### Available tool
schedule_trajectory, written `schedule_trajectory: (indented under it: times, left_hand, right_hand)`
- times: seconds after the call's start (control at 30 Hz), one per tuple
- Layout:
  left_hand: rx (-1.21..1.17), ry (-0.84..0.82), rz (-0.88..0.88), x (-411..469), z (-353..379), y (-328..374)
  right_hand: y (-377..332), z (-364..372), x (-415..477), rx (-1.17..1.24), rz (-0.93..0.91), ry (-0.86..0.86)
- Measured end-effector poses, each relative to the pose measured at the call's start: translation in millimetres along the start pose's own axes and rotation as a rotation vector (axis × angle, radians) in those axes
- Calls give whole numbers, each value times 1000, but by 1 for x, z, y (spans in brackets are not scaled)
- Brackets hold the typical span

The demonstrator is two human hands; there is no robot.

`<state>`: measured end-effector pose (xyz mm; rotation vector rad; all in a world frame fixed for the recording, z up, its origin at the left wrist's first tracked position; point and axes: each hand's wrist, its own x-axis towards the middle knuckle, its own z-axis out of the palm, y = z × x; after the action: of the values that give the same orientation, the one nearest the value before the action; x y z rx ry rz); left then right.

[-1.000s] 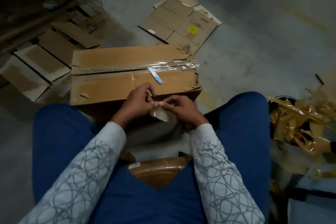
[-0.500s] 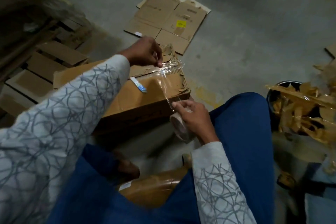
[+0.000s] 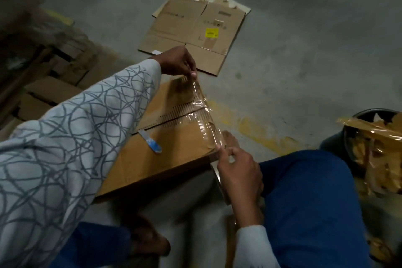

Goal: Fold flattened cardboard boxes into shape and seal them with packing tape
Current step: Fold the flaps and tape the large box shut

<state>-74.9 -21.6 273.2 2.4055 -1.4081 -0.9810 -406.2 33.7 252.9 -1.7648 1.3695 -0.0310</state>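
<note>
A folded cardboard box [image 3: 174,154] stands on the floor between my knees, its top flaps closed along a taped seam. My left hand [image 3: 178,62] reaches over the box's far right corner and pinches the free end of a clear tape strip [image 3: 204,115]. The strip stretches along the box's right edge down to my right hand [image 3: 238,172], which grips the tape roll [image 3: 219,178] at the near right corner; the roll is mostly hidden by the hand. A small blue-handled cutter [image 3: 152,143] lies on the box top.
A flattened cardboard box [image 3: 195,28] with a yellow label lies on the concrete floor beyond. More flattened boxes [image 3: 50,91] are stacked at the left. A dark bin [image 3: 352,128] full of crumpled brown tape scraps stands at the right. My blue-trousered knee [image 3: 304,191] flanks the box.
My left hand has drawn the tape end farther out over the box's far corner, lengthening the strip. My right hand with the roll moved up to the box's near right corner.
</note>
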Motion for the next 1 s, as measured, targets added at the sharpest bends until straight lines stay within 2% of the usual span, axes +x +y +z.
schedule_trajectory:
  times: [0.1, 0.2, 0.37, 0.53, 0.67, 0.83, 1.0]
  left_hand:
    - [77, 36, 6, 26, 3, -5]
    - [168, 90, 19, 44, 4, -12]
    - [304, 104, 8, 59, 4, -23]
    - [185, 16, -18, 62, -11, -27]
    - [204, -24, -32, 58, -13, -32]
    - [17, 63, -104, 49, 8, -50]
    - [44, 148, -178, 44, 15, -43]
  right_hand:
    - [-11, 2, 16, -72, 48, 31]
    - [-26, 3, 27, -34, 91, 50]
    - [-47, -7, 45, -77, 149, -27]
    - [-50, -11, 50, -80, 175, -60]
    - [-56, -10, 50, -144, 175, -80]
    - [-59, -10, 60, -201, 189, -101]
    - [-62, -9, 54, -217, 180, -82]
